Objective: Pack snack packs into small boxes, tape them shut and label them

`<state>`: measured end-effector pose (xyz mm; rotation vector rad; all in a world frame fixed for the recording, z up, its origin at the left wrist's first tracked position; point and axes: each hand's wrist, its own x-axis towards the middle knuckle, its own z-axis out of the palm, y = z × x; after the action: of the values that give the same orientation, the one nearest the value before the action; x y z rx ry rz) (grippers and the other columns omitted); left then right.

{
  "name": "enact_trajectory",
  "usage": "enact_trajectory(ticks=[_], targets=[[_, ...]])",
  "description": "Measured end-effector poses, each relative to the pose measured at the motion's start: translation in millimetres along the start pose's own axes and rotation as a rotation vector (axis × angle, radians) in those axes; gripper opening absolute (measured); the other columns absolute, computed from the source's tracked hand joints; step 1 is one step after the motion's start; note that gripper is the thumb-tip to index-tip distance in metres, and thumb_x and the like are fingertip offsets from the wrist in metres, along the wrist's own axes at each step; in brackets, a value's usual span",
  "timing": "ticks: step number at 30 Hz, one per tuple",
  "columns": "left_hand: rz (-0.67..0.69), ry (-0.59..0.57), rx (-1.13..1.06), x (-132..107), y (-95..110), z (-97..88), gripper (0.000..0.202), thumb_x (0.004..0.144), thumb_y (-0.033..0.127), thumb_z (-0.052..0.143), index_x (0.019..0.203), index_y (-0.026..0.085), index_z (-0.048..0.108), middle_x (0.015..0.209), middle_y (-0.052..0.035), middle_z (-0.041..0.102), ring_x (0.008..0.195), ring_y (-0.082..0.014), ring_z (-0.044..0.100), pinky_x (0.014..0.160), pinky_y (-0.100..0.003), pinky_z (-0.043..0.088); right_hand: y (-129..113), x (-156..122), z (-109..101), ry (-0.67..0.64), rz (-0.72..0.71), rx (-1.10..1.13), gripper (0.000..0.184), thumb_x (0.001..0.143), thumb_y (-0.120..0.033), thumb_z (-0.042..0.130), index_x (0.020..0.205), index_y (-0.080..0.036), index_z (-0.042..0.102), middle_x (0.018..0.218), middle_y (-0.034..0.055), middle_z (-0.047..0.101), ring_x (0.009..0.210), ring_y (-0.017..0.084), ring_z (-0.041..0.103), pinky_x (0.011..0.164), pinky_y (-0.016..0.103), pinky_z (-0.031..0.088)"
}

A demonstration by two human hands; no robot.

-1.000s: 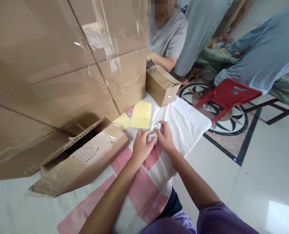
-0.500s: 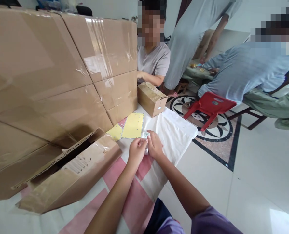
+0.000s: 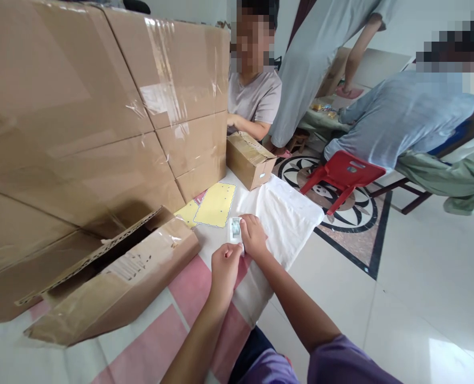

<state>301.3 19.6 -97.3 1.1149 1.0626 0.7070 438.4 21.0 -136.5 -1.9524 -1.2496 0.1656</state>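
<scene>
A small white packet [image 3: 235, 229] with a greenish printed or see-through patch is between my hands, above the cloth-covered table. My right hand [image 3: 254, 234] grips its right side, thumb lying along the edge. At its lower end, my left hand [image 3: 226, 265] is closed in a pinch with fingertips and thumb together. Whether the packet is a box or a flat pouch, I cannot tell. Just beyond it, yellow scallop-edged sheets [image 3: 216, 205] lie on the cloth, one overlapping another.
Stacked taped cartons [image 3: 101, 106] wall off the left. An open cardboard box [image 3: 120, 288] lies nearer me, and a smaller closed carton [image 3: 251, 160] stands at the far corner. One person [image 3: 257, 96] sits beyond it. A red chair [image 3: 345, 176] stands on the floor at right.
My left hand has slid down toward me along the packet, uncovering more of its face. The right hand still holds the side. The standing person's arm has shifted slightly.
</scene>
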Motion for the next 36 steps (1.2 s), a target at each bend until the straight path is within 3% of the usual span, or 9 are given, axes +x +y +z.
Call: enact_trajectory(ticks=[9, 19, 28, 32, 36], targets=[[-0.052, 0.085, 0.012, -13, -19, -1.9, 0.050, 0.079, 0.047, 0.070, 0.060, 0.023, 0.031, 0.059, 0.0070, 0.034, 0.060, -0.0105, 0.034, 0.060, -0.026, 0.030, 6, 3, 3, -0.015, -0.027, 0.008, 0.047, 0.109, -0.045, 0.024, 0.109, -0.024, 0.067, 0.111, 0.0098, 0.069, 0.110, 0.028, 0.057, 0.100, 0.046, 0.042], [-0.034, 0.069, 0.117, -7, -26, -2.1, 0.036, 0.085, 0.042, 0.062, 0.060, 0.021, 0.047, 0.056, 0.0059, 0.038, 0.058, -0.0110, 0.036, 0.058, -0.026, 0.029, 6, 3, 3, -0.021, -0.014, 0.036, 0.047, 0.109, -0.046, 0.025, 0.111, -0.025, 0.067, 0.113, 0.0106, 0.069, 0.111, 0.029, 0.056, 0.101, 0.048, 0.042], [0.033, 0.036, 0.226, -2, -35, -9.6, 0.037, 0.087, 0.044, 0.061, 0.059, 0.022, 0.049, 0.056, 0.0044, 0.045, 0.058, -0.0129, 0.041, 0.059, -0.026, 0.032, 10, 2, 6, -0.009, -0.032, 0.043, 0.050, 0.109, -0.050, 0.023, 0.112, -0.026, 0.067, 0.112, 0.0103, 0.068, 0.111, 0.029, 0.056, 0.102, 0.047, 0.041], [0.122, 0.057, 0.276, -9, -38, -8.6, 0.027, 0.084, 0.035, 0.063, 0.062, 0.021, 0.053, 0.061, 0.0037, 0.052, 0.063, -0.0140, 0.046, 0.064, -0.026, 0.034, 8, 1, 6, 0.001, -0.019, 0.037, 0.049, 0.108, -0.049, 0.024, 0.108, -0.025, 0.067, 0.112, 0.0110, 0.068, 0.112, 0.029, 0.056, 0.103, 0.047, 0.041], [0.209, 0.041, 0.254, -13, -41, -11.3, 0.029, 0.087, 0.041, 0.061, 0.066, 0.021, 0.057, 0.064, 0.0032, 0.053, 0.066, -0.0139, 0.047, 0.066, -0.026, 0.037, 9, 3, 7, 0.017, -0.023, 0.087, 0.048, 0.108, -0.050, 0.027, 0.107, -0.024, 0.067, 0.109, 0.0116, 0.069, 0.111, 0.029, 0.057, 0.105, 0.050, 0.042]])
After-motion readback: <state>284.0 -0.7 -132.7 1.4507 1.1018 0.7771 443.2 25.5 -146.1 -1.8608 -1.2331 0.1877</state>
